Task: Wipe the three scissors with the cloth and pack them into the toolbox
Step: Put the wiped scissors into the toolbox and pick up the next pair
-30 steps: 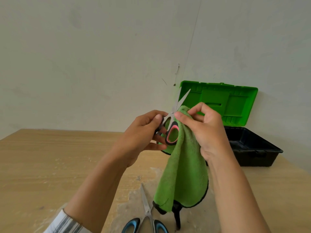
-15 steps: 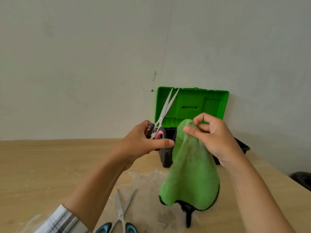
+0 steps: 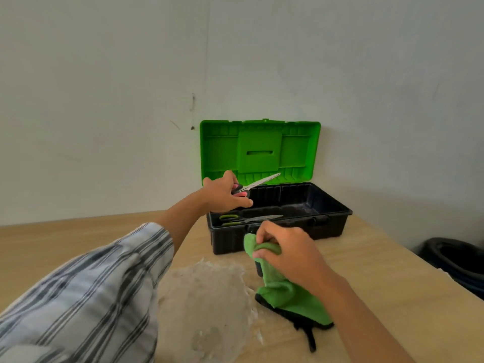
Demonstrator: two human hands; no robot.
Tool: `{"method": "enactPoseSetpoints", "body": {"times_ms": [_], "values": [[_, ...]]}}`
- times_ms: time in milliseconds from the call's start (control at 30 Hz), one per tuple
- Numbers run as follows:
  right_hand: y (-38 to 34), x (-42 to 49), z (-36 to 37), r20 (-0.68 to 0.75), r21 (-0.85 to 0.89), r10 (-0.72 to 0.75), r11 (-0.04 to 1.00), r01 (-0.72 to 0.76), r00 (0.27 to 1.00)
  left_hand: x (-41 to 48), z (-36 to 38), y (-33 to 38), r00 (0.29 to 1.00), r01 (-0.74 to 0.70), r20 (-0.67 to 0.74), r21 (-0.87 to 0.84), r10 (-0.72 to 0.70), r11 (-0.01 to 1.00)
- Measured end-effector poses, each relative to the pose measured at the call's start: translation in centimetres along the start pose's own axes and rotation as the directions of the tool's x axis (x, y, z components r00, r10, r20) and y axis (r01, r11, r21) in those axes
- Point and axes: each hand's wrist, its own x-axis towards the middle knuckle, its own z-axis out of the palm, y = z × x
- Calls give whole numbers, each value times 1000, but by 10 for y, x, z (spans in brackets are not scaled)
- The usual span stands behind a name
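My left hand [image 3: 225, 193] grips the pink-handled scissors [image 3: 258, 183] by the handles and holds them over the left end of the open toolbox [image 3: 330, 226], blades pointing right. The toolbox has a black base and an upright green lid [image 3: 259, 149]. Inside its front left lies a pair of green-handled scissors [image 3: 246, 220]. My right hand [image 3: 285, 251] grips the bunched top of the green cloth [image 3: 285, 292] in front of the box; the cloth's lower end rests on the table. The blue-handled scissors are out of view.
The wooden table [image 3: 366, 268] has a pale, dusty patch [image 3: 209, 305] in front of the toolbox. My striped left sleeve [image 3: 86, 307] fills the lower left. A dark bin [image 3: 455, 260] stands beyond the table's right edge. A bare wall is close behind the box.
My left hand has carried the pink-handled scissors away from the cloth, forward over the toolbox, blades now level. My right hand has lowered the cloth to the table. The view has shifted towards the box.
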Motion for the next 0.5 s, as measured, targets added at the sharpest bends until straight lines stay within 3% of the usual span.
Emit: {"method": "enactPoseSetpoints", "body": {"times_ms": [67, 167, 500], "values": [[7, -1, 8, -9, -30, -57, 998, 57, 998, 22, 9, -9, 998, 5, 58, 200, -16, 980], [20, -1, 16, -47, -36, -86, 996, 84, 995, 49, 24, -16, 986, -44, 164, 336, -12, 941], [40, 0, 25, -45, -33, -82, 996, 80, 996, 96, 71, -37, 964, -108, 265, 471, -24, 876]]}}
